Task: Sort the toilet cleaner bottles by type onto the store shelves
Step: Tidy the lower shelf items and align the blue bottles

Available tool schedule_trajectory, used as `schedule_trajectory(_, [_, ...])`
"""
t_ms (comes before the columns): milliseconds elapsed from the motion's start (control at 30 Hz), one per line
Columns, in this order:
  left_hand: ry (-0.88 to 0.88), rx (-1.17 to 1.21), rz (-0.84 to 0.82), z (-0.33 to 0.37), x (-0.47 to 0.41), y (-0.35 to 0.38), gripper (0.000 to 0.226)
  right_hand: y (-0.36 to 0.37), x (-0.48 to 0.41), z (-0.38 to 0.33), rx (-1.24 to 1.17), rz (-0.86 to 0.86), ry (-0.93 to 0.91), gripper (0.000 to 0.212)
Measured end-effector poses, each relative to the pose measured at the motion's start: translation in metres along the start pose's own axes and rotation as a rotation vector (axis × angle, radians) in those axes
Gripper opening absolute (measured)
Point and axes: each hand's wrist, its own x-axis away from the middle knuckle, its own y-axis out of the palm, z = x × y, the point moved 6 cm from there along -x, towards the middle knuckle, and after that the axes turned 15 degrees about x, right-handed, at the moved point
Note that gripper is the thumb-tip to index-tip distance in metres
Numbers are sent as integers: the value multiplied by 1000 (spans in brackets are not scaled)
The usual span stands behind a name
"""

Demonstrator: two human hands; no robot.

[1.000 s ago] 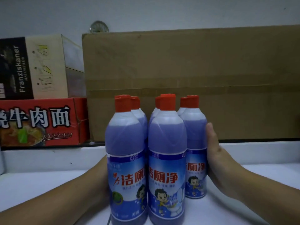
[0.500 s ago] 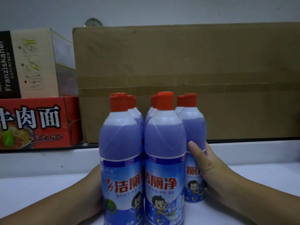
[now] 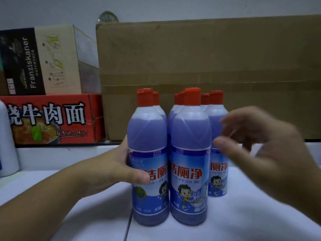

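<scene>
Bottles point(image 3: 189, 153), centre frame, clustered upright. Left hand point(image 3: 118, 167) grasps front-left bottle point(image 3: 147, 153); right hand point(image 3: 260, 150) released, blurred. Risk: a nudge topples neighbours.

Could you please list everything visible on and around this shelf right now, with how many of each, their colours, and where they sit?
toilet cleaner bottles: at least six, purple liquid, red caps, blue labels; clustered upright at centre of the shelf.
white bottle: one, white, cut off at the left edge.
shelf: one, white, underneath everything.
brown carton: one, plain brown, taped; behind the bottles.
noodle box: one, red with white characters; back left.
Franziskaner box: one, black and cream; stacked on the noodle box.
round object: one, greyish, behind the carton's top; unclear what.
left hand: gripping the front-left bottle.
right hand: open, blurred, off the bottles at right.
</scene>
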Motion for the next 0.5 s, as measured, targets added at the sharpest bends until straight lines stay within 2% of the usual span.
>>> schedule_trajectory(67, [-47,4,-39,-11,7,4,120,21,7,-8,128,-312,69,64])
schedule_trajectory(133, [-59,56,14,-15,5,6,119,36,15,-4,181,-506,156,75])
schedule_trajectory(200, [-62,67,32,-14,4,9,117,43,16,-1,191,-564,194,74])
schedule_trajectory(333, [-71,4,43,-14,9,10,116,64,23,5,10,-685,246,62])
schedule_trajectory(500, [-131,-67,-12,-20,13,20,88,77,25,14,-241,-721,263,68])
